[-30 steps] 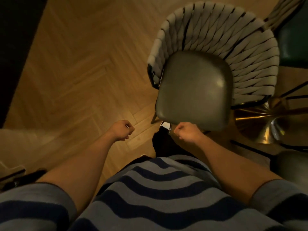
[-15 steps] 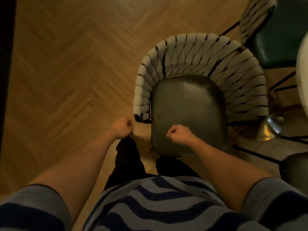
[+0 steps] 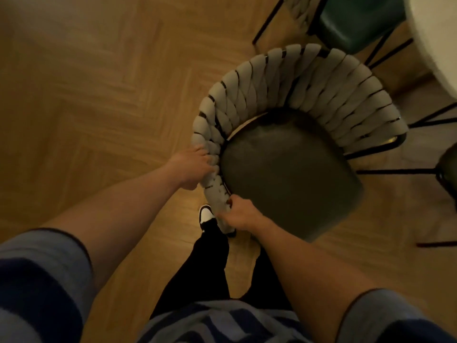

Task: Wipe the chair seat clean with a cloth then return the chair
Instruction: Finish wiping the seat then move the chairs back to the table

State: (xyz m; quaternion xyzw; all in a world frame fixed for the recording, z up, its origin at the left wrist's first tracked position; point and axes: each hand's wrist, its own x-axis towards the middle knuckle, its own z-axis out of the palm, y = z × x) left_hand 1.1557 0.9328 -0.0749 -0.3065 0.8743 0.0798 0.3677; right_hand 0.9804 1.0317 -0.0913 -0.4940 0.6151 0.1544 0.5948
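Note:
The chair has a dark green padded seat (image 3: 289, 174) and a curved backrest woven from pale grey straps (image 3: 306, 80). It stands on the wooden floor just ahead of me, turned at an angle. My left hand (image 3: 195, 167) grips the left arm of the woven backrest from outside. Lower down, my right hand (image 3: 237, 216) grips the front end of that same woven arm, beside the seat's front left corner. No cloth shows in either hand or on the seat.
A second chair with a teal seat (image 3: 358, 18) stands at the top right beside a pale table edge (image 3: 437, 45). Another dark seat (image 3: 448, 169) sits at the right edge with thin black legs (image 3: 395, 172). Herringbone floor (image 3: 86, 95) stretches left. My shoe (image 3: 205, 216) is near the chair.
Both hands were loose fists in front of the chair; now each grips the woven left arm. The chair has turned and sits further right in view.

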